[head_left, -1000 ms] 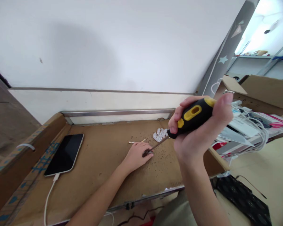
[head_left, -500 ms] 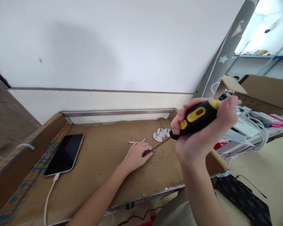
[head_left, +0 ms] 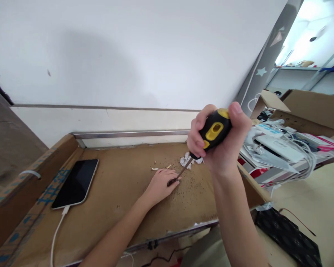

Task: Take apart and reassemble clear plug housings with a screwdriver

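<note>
While curled tight around a black-and-yellow screwdriver (head_left: 215, 130), fingers of the right hand (head_left: 218, 144) closed in a fist, shaft tip at a small dark lump (head_left: 172, 182) held under pressed-together fingertips of the left hand (head_left: 161, 185), dark crumbs (head_left: 189, 181) strewn over brown cardboard (head_left: 114, 185), crumpled white plastic (head_left: 189, 160) just beyond, black smartphone (head_left: 75, 183) well to the left

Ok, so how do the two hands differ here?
The right hand is raised in a fist around a yellow-and-black screwdriver, while the left hand lies low on the cardboard. The right hand holds a tool, the left hand none. Both are bare, and both reach a small dark piece, the left hand's fingertips and the screwdriver's tip.
</note>
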A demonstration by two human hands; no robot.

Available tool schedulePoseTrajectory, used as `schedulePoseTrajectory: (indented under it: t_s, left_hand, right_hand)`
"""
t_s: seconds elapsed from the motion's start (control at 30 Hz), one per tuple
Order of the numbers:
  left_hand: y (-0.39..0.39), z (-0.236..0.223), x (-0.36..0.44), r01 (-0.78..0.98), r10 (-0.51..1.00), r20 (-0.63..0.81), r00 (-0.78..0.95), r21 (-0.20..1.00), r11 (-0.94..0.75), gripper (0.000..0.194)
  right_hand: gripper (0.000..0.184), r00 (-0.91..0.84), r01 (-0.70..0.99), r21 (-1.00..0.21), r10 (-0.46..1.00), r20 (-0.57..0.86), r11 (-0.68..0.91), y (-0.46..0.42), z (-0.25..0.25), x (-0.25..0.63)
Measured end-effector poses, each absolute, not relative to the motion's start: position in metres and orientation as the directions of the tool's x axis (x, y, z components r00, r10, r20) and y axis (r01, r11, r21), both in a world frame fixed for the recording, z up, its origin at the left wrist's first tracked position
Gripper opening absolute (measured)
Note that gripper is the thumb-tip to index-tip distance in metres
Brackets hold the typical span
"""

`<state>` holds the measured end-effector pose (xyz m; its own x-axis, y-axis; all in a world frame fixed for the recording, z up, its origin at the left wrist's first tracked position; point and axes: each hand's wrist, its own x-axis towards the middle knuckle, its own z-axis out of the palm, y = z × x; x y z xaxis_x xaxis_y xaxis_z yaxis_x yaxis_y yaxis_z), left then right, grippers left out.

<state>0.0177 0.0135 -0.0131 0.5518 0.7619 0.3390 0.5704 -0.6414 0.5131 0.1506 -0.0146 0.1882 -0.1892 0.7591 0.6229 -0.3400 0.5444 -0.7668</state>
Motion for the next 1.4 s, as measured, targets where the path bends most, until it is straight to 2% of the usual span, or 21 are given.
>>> schedulePoseTrajectory:
  t_s: [0.13,0.2,0.27,0.33,0.4,0.47,0.53,0.6,0.67,0.73,0.8,0.83,0.9,0.97,1.0,1.03,1.1,1.2,1.27,1.33,1.4]
  left_hand:
    - [0.013,-0.013,0.018,0.568,0.761,0.339,0.554,0.514,-0.643,0.017]
    - [0.013,-0.013,0.018,0.573,0.767,0.329,0.55,0.519,-0.634,0.017]
    - [0.013,-0.012,0.018,0.574,0.77,0.32,0.552,0.523,-0.63,0.017]
    - [0.013,-0.011,0.017,0.572,0.769,0.321,0.553,0.525,-0.63,0.017]
    - [0.013,-0.011,0.017,0.571,0.769,0.326,0.55,0.525,-0.631,0.018]
    - [0.013,-0.012,0.017,0.575,0.773,0.329,0.542,0.526,-0.627,0.018]
    - [0.013,-0.012,0.017,0.575,0.772,0.33,0.543,0.524,-0.628,0.017]
    - [0.012,-0.012,0.017,0.57,0.763,0.335,0.554,0.515,-0.64,0.017]
    - [0.011,-0.011,0.017,0.564,0.752,0.337,0.566,0.508,-0.651,0.017]
    - [0.011,-0.011,0.017,0.561,0.75,0.337,0.568,0.508,-0.654,0.017]
    - [0.011,-0.011,0.017,0.561,0.753,0.34,0.564,0.512,-0.651,0.017]
    - [0.011,-0.011,0.017,0.56,0.754,0.343,0.561,0.514,-0.65,0.017]
    - [0.011,-0.012,0.018,0.558,0.755,0.348,0.555,0.518,-0.649,0.016]
    - [0.011,-0.012,0.018,0.557,0.756,0.351,0.553,0.519,-0.649,0.016]
    - [0.011,-0.012,0.018,0.558,0.757,0.351,0.552,0.519,-0.648,0.016]
    - [0.011,-0.012,0.018,0.56,0.759,0.35,0.549,0.52,-0.645,0.015]
    - [0.011,-0.012,0.018,0.565,0.765,0.349,0.541,0.523,-0.638,0.015]
    - [0.011,-0.013,0.017,0.571,0.772,0.35,0.531,0.525,-0.631,0.015]
    - [0.011,-0.014,0.017,0.573,0.774,0.353,0.526,0.525,-0.629,0.015]
    - [0.011,-0.014,0.018,0.571,0.772,0.356,0.526,0.525,-0.631,0.015]
    - [0.011,-0.014,0.018,0.566,0.77,0.355,0.53,0.528,-0.633,0.014]
  right_hand:
    - [0.061,-0.401,-0.322,-0.814,0.709,0.58,0.484,-0.01,0.196,0.162]
    - [0.056,-0.428,-0.234,-0.812,0.694,0.58,0.534,-0.008,0.201,0.167]
    - [0.049,-0.408,-0.032,-0.759,0.685,0.604,0.651,-0.008,0.206,0.17]
    - [0.037,-0.317,0.18,-0.631,0.651,0.689,0.755,-0.011,0.211,0.17]
    - [0.026,-0.196,0.282,-0.548,0.607,0.77,0.787,-0.015,0.213,0.169]
    - [0.02,-0.097,0.207,-0.572,0.598,0.795,0.794,-0.019,0.212,0.168]
    - [0.021,-0.077,0.025,-0.646,0.646,0.759,0.763,-0.02,0.211,0.169]
    - [0.025,-0.176,-0.167,-0.722,0.701,0.691,0.671,-0.019,0.212,0.171]
    - [0.03,-0.407,-0.277,-0.802,0.692,0.596,0.528,-0.017,0.215,0.173]
    - [0.033,-0.591,-0.263,-0.862,0.634,0.499,0.433,-0.016,0.219,0.172]
    - [0.033,-0.598,-0.106,-0.855,0.655,0.462,0.507,-0.018,0.223,0.169]
    - [0.032,-0.545,0.033,-0.807,0.687,0.48,0.589,-0.021,0.224,0.167]
    - [0.032,-0.403,0.383,-0.593,0.705,0.584,0.709,-0.027,0.227,0.162]
    - [0.03,-0.325,0.678,-0.315,0.655,0.682,0.664,-0.035,0.231,0.16]
    - [0.027,-0.326,0.766,-0.201,0.638,0.698,0.611,-0.038,0.233,0.16]
    - [0.023,-0.349,0.814,-0.115,0.638,0.687,0.569,-0.04,0.236,0.161]
    - [0.026,-0.434,0.826,-0.025,0.665,0.608,0.563,-0.042,0.243,0.166]
    - [0.028,-0.565,0.773,-0.003,0.69,0.453,0.635,-0.038,0.254,0.173]
    - [0.025,-0.55,0.816,0.073,0.73,0.406,0.574,-0.033,0.259,0.177]
    - [0.032,-0.501,0.863,0.167,0.762,0.409,0.477,-0.029,0.261,0.182]
    - [0.03,-0.523,0.849,0.144,0.766,0.374,0.509,-0.028,0.263,0.187]
